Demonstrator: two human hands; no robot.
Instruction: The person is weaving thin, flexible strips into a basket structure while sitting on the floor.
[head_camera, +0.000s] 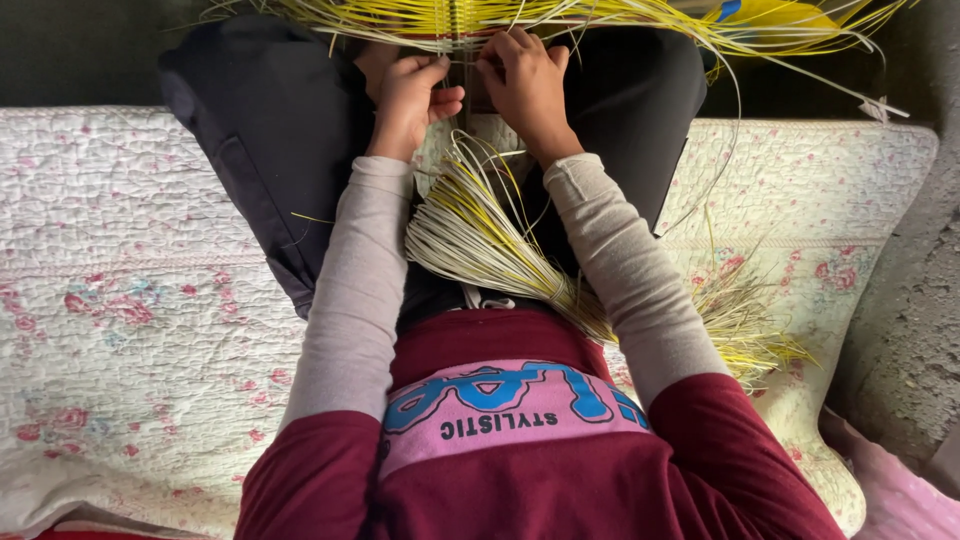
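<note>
Head view, left hand (410, 98) and right hand (527, 82), fingers seemingly pinching yellow strands (480, 235), floral quilt (130, 290) beneath

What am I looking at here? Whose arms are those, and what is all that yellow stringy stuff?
The one picture comes from a camera worn on a person's head, looking down, so you see their own arms and lap. The person sits on a flowery quilted cover. Both hands are up at the top: the left hand and the right hand have their fingers pinched on thin yellow strips that spread out sideways. A tied bundle of pale and yellow strips lies across the lap, between the arms. At the right edge is a rough grey wall.
</note>
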